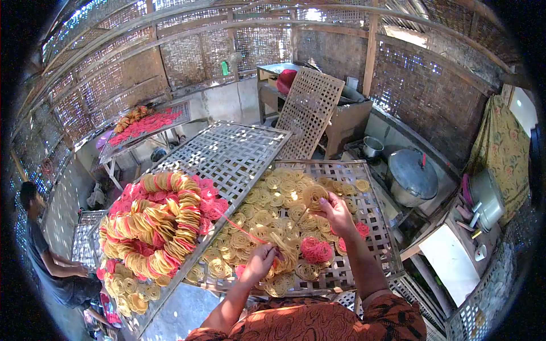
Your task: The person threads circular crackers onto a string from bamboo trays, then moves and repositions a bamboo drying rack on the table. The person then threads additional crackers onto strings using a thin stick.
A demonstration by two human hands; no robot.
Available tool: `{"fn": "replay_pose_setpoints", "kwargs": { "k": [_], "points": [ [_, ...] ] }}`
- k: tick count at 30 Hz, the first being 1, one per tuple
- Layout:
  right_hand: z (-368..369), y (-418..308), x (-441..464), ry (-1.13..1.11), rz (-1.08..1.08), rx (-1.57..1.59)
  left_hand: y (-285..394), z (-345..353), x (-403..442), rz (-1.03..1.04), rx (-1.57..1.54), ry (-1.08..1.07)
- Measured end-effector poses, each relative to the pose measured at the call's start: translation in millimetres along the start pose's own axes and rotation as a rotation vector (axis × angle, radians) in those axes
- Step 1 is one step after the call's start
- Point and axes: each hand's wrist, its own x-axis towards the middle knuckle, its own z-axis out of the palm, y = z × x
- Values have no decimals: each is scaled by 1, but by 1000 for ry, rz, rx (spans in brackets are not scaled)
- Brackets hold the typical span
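Note:
My right hand (338, 215) pinches a yellow coiled cracker (314, 196), raised over the woven bamboo tray (382, 250). Lower and to the left, my left hand (260, 263) is closed at a bunch of yellow crackers (289, 254); its fingertips are partly hidden. From that hand a thin pink string (242, 229) runs up and left to the pile. Loose yellow crackers (247, 215) cover much of the tray, with several pink crackers (316, 250) among them. Left of my hands lies a big coiled garland of strung yellow and pink crackers (185, 213).
Another bamboo tray (227, 143) lies at the left, overlapping mine, and one tray (310, 111) leans upright behind. A large lidded pot (412, 177) and a small pot (373, 146) stand right. A person (48, 256) is at the far left. Farther back, a table (149, 129) bears pink crackers.

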Motion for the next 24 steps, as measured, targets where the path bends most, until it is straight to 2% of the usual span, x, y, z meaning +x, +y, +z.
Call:
{"fn": "replay_pose_setpoints", "kwargs": {
  "k": [4, 7, 10, 13, 14, 17, 20, 23, 24],
  "points": [
    [-9, 25, 8, 55, -266, -367, 0, 1, -1, 16, 9, 8],
    [11, -3, -7, 111, -227, -792, -7, 1, 0, 27, 37, 14],
    [15, 0, 0, -126, -621, -832, -3, 0, -1, -41, -2, 42],
    [12, 10, 14, -124, -372, -396, -16, -1, -1, -42, -6, 128],
    [6, 24, 27, 33, -309, -468, -18, -1, -1, -24, 3, 165],
    [-12, 61, 46, 15, 11, -1236, -10, -3, -1, -49, -90, 173],
    [-5, 106, 39, 43, -64, -1686, -26, -2, 1, -79, -155, 125],
    [-12, 116, 50, 30, -79, -1338, -30, -5, 0, -130, -188, 251],
    [-20, 111, 58, -40, 136, -1155, -28, -5, -1, -162, -406, 267]
  ]
}}
